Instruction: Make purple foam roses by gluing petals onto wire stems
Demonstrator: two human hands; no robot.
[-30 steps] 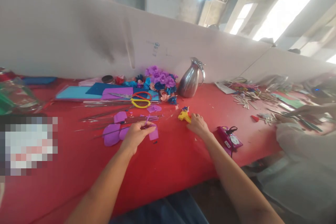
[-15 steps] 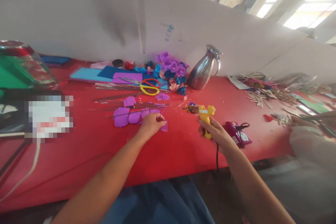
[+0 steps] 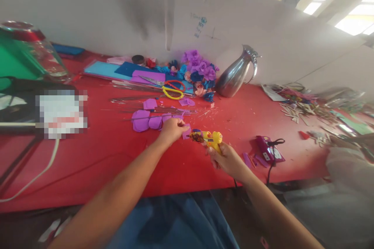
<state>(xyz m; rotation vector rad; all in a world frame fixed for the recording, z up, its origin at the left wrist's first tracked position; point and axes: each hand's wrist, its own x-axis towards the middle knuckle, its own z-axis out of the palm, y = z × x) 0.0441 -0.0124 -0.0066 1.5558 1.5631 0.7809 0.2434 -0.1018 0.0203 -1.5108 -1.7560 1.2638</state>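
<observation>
My left hand [image 3: 172,129] is closed in a pinch, with a small purple paper petal [image 3: 186,132] at its fingertips. Wrapped in my right hand [image 3: 226,159] is a yellow hot glue gun [image 3: 215,140]. Brown crust covers its nozzle, which points left and is right beside the petal; whether they touch I cannot tell. Several loose purple petals [image 3: 140,121] lie on the red table just left of my left hand, with thin wires [image 3: 163,109] across and behind them. Scissors [image 3: 173,89] with red and yellow handles rest farther back.
Paper flowers [image 3: 197,64] and coloured sheets [image 3: 102,71] line the wall. A metal jug [image 3: 236,74] stands at the back right, a clear jar [image 3: 48,54] at the left. Right of my hand are a magenta box [image 3: 269,149] and black cord. Another person's sleeve [image 3: 347,163] is at far right.
My right hand has brought the glue gun left, so its nozzle is now by the petal in my left hand. Purple scraps beside the magenta box have come into sight. The camera view has shifted slightly.
</observation>
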